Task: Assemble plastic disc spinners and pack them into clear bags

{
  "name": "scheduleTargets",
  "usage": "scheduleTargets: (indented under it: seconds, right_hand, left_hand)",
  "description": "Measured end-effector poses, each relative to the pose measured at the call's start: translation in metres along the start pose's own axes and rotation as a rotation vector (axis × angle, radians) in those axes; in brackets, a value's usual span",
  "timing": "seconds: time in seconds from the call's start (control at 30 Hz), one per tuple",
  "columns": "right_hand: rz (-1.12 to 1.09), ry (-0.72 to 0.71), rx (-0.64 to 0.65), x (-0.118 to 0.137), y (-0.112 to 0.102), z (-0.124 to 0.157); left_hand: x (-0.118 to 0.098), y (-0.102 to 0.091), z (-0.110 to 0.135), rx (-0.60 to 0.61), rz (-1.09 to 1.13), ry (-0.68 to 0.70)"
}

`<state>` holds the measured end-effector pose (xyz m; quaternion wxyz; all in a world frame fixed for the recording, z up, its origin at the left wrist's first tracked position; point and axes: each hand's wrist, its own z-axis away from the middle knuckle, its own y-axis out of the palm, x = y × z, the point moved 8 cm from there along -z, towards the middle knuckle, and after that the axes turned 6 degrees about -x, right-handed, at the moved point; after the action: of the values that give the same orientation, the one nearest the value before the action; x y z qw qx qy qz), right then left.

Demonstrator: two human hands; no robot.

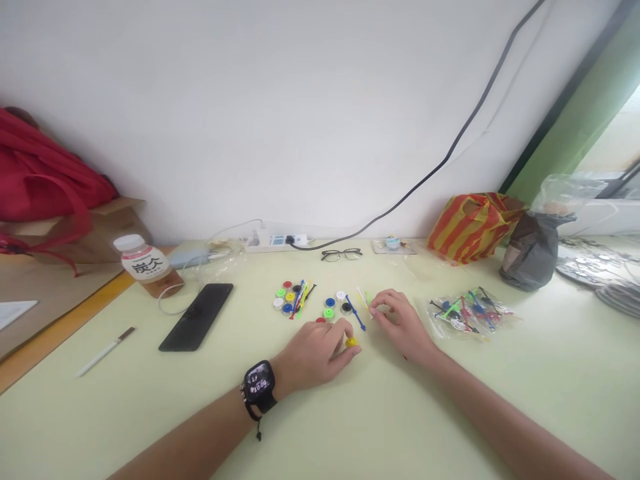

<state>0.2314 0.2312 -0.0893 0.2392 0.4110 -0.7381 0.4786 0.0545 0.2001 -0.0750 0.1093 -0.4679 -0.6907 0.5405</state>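
Observation:
Between the thumb and finger of my left hand [320, 350] is a small yellow round plastic piece [351, 342], held just above the table. My right hand [400, 323] is closed in a pinch at the near end of a thin white plastic arrow [361, 295], beside a yellow-green one partly hidden by the fingers. A blue arrow [355, 313] lies between my hands. Just beyond my left hand are round pieces in blue, white, black and green [329, 313], plus a red one partly covered by the hand. Farther left, more round pieces [287, 297] lie against a bundle of colored arrows [303, 298].
A clear bag of similar parts [470, 312] lies right of my right hand. Eyeglasses [342, 255] and a power strip [275, 242] sit by the wall. At left are a phone [197, 317], a bottle [148, 267] and a pen [106, 351]; a striped bag [470, 227] stands back right.

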Motion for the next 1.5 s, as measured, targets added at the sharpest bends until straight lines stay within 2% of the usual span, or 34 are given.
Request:
scheduleTargets:
  seconds: [0.13,0.33,0.53,0.7,0.87,0.97,1.07,1.2,1.5]
  right_hand:
    - [0.008,0.011,-0.045,0.002,-0.006,0.001]
    - [-0.035,0.033,-0.107,0.004,-0.011,0.006]
    - [-0.146,0.067,0.002,0.010,-0.001,0.012]
    - [-0.212,0.104,-0.002,0.017,-0.002,0.018]
    - [-0.332,0.137,0.051,0.027,0.004,0.025]
    - [-0.373,0.138,0.096,0.037,0.012,0.029]
    - [-0.374,0.129,0.171,0.049,0.023,0.037]
    - [-0.412,0.100,0.268,0.063,0.040,0.050]
    - [-0.344,-0.035,0.206,0.069,0.039,0.054]
  left_hand:
    - [0.005,-0.004,0.000,0.011,-0.175,-0.021]
    - [0.010,-0.010,-0.004,0.012,-0.078,-0.050]
    - [0.022,-0.011,-0.004,-0.020,0.179,-0.145]
    - [0.028,-0.006,-0.004,-0.046,0.514,-0.288]
    - [0.027,0.007,0.002,0.072,0.918,-0.511]
    - [0.024,0.010,0.015,0.111,0.994,-0.593]
    - [0.022,0.004,0.027,0.034,1.010,-0.591]
    - [0.011,-0.001,0.030,-0.008,1.043,-0.502]
    - [0.012,-0.002,0.030,-0.086,0.970,-0.468]
